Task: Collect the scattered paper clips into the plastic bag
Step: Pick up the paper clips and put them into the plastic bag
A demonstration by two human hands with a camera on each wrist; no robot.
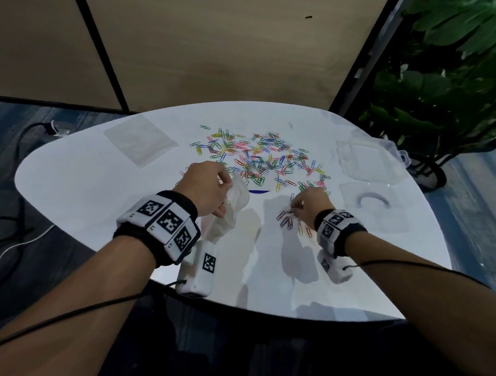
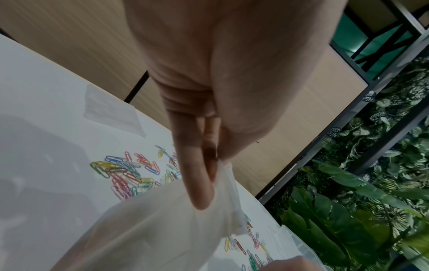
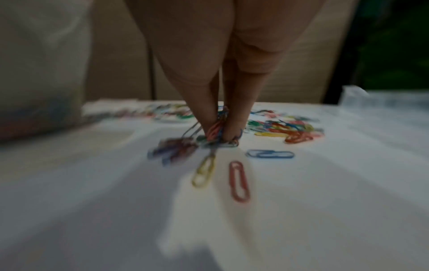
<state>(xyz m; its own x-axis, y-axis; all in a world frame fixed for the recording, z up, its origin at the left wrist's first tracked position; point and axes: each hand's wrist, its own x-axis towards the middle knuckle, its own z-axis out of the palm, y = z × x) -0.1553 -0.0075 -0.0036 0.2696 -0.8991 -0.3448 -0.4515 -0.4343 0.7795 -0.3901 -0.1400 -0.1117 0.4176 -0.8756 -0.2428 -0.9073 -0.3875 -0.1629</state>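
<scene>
Early in the collection: left hand (image 1: 206,186) pinching the plastic bag (image 1: 233,205) by its rim above the counter (image 1: 72,188); right hand (image 1: 312,204) fingers (image 3: 204,117) clamped on several paper clips (image 3: 217,128); most clips (image 1: 257,156) still strewn across the white surface.

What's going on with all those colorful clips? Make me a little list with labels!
left hand: left hand pinches the rim of the plastic bag, lifting it off the table
right hand: right hand pinches a small bunch of paper clips at the table surface
loose clips: big colorful pile of paper clips spread mid-table; a few more beside the right hand
table: white table
also there: clear plastic box at the right; flat clear bags at the far left
</scene>
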